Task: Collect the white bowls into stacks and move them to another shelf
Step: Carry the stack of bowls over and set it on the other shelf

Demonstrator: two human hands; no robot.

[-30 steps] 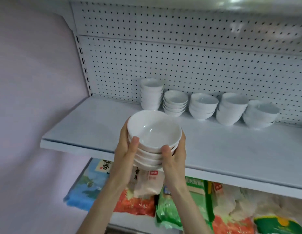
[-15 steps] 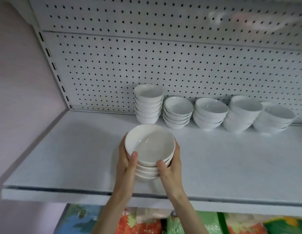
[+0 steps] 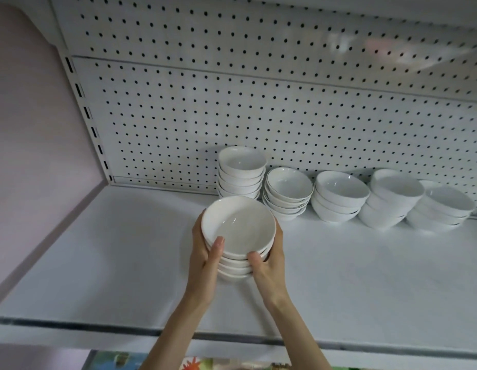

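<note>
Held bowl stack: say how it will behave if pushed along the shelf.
The held bowl stack looks glossy, so probably hard, brittle and slippery. Several bowls deep, likely heavy; left hand and right hand grip its sides. Pushed near the rim it could tip.

Your two hands, the left hand (image 3: 205, 264) and the right hand (image 3: 270, 265), grip one stack (image 3: 238, 231) of white bowls, at least four deep, at the one white shelf (image 3: 112, 263) in view. Five more stacks stand in a single row (image 3: 339, 196) along the back, in front of two pegboard panels (image 3: 205, 116); the leftmost shows about five bowls, and the bowls in the other four cannot be counted surely. You have six stacks before you in all.
</note>
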